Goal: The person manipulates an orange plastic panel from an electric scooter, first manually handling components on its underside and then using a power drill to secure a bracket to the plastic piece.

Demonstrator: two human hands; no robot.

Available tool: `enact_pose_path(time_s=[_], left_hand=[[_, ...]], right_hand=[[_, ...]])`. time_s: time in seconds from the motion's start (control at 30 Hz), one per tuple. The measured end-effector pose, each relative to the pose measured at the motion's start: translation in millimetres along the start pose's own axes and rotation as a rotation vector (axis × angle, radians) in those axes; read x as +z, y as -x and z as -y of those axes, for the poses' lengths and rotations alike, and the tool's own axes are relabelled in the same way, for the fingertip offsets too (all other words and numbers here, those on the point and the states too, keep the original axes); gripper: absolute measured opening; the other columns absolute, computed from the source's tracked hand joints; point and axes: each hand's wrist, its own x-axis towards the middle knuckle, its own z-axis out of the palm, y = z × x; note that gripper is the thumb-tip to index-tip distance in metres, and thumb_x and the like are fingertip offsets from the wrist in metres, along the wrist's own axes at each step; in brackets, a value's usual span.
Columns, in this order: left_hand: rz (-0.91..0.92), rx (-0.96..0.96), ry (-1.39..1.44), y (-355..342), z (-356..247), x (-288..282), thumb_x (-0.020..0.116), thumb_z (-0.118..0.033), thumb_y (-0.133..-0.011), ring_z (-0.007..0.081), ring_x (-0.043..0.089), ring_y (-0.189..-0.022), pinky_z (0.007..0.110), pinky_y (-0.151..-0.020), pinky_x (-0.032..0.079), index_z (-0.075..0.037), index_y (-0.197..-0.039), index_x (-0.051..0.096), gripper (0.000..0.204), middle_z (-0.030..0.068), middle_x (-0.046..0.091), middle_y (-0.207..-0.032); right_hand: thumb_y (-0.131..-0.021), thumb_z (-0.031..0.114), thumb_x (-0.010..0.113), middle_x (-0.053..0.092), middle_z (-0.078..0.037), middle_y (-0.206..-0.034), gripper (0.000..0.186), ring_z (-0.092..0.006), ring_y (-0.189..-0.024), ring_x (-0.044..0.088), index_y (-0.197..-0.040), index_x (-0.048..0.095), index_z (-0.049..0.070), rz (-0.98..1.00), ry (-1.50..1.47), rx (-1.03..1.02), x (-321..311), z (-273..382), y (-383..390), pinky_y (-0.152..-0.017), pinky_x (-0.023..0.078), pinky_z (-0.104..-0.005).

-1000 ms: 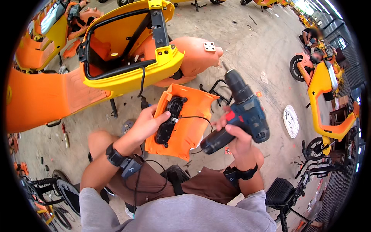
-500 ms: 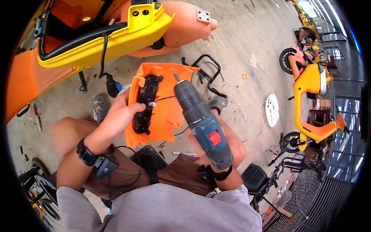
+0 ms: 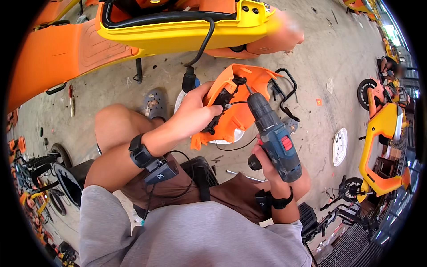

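My left hand (image 3: pixel 201 108) grips the left edge of an orange plastic scooter panel (image 3: pixel 242 115), its thumb pressed on a long black part, perhaps a lamp (image 3: pixel 221 107), seated inside the panel. A thin dark cable runs out of the black part. In my right hand (image 3: pixel 265 161) is a blue and black cordless drill (image 3: pixel 279 144) with a red patch on its body, held by its handle. Its bit points up and left, with the tip close to the upper end of the black part. Whether the tip touches anything I cannot tell.
Ahead stands a yellow and orange scooter body (image 3: pixel 178 38) with a black cable hanging down. Beyond the panel lies a black metal rack (image 3: pixel 289 86). A white oval plate (image 3: pixel 340 147) is on the concrete floor, and another yellow scooter (image 3: pixel 378 147) is at the right.
The panel has tilted in my left hand, turning its black part more edge-on. The drill's bit has come nearer the black part's upper end. The whole view has swung left.
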Motion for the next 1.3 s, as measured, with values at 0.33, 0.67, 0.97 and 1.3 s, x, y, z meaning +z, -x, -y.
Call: enact_pose_path(time_s=[0.33, 0.67, 0.97, 1.3], left_hand=[[-0.018, 0.072, 0.118, -2.4, 12.1, -3.8, 0.058, 0.007, -0.081, 0.0168, 0.062, -0.101, 0.03, -0.09, 0.048, 0.005, -0.13, 0.052, 0.049, 0.0102, 0.065, -0.112], [-0.002, 0.011, 0.07, -1.1, 8.0, -5.8, 0.056, 0.007, -0.082, 0.0161, 0.06, -0.103, 0.029, -0.092, 0.047, 0.004, -0.133, 0.049, 0.052, 0.0101, 0.063, -0.114], [0.037, 0.007, 0.034, 0.1, 3.2, -10.4, 0.055, 0.009, -0.084, 0.0165, 0.062, -0.103, 0.03, -0.092, 0.049, 0.004, -0.129, 0.05, 0.045, 0.0095, 0.063, -0.116], [0.009, -0.046, 0.066, 2.6, -2.3, -6.1, 0.055, 0.009, -0.085, 0.0167, 0.063, -0.101, 0.031, -0.09, 0.051, 0.005, -0.127, 0.051, 0.043, 0.0103, 0.063, -0.114]], right_hand=[[-0.083, 0.001, 0.069, 0.064, -0.004, -0.085, 0.023, -0.015, -0.081, 0.063, -0.105, 0.063, 0.002, 0.021, 0.423, -0.442, -2.8, -11.1, -2.7, -0.072, 0.049, -0.0279], [-0.081, 0.004, 0.073, 0.065, -0.004, -0.082, 0.028, -0.0169, -0.074, 0.065, -0.105, 0.06, 0.004, 0.019, 0.378, -0.436, -1.4, -8.3, -6.4, -0.068, 0.05, -0.0288], [-0.079, 0.006, 0.074, 0.066, -0.004, -0.078, 0.016, -0.0188, -0.067, 0.063, -0.093, 0.066, 0.006, -0.092, 0.557, -0.424, 10.1, 61.7, 7.9, -0.061, 0.048, -0.0306], [-0.078, 0.004, 0.075, 0.067, -0.005, -0.077, 0.017, -0.0193, -0.066, 0.064, -0.094, 0.067, 0.006, -0.008, 0.338, -0.485, 1.5, 12.7, -3.1, -0.059, 0.048, -0.0303]])
